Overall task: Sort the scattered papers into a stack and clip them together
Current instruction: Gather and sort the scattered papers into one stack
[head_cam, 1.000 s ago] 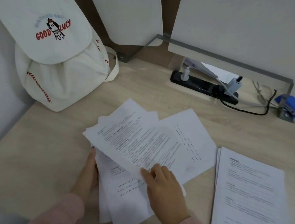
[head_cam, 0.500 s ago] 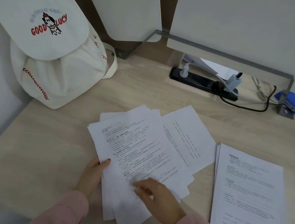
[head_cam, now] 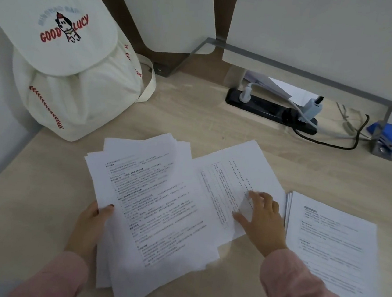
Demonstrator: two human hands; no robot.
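- Head view: a fan (head_cam: pixel 158 212) of loose printed papers lies on the pale wooden worktop (head_cam: pixel 38 191), at the middle near the front edge, its corners splayed out of line.
- One sheet (head_cam: pixel 231 174) lies askew just right of the fan, its left part tucked under the fan's top page.
- A squared stack (head_cam: pixel 332 249) of printed pages lies further right, its left edge beside the sheet.
- Against half a second ago, the right hand (head_cam: pixel 262 222) has left the fan's lower edge and moved right onto the sheet. The fan's top page has turned more upright.
- The left hand (head_cam: pixel 88 226) holds the fan at its left edge as before, thumb (head_cam: pixel 106 209) on top; the other fingers are hidden beneath the paper, so the edge looks pinched.
- The right hand's fingers (head_cam: pixel 255 195) are spread and lie flat on the sheet, thumb out to the left, palm down; it grips nothing.
- Both sleeves are pink.
- A cream bag (head_cam: pixel 64 72) leans at the back left corner of the worktop.
- A black power strip (head_cam: pixel 268 109) lies along the back, with plugs in it.
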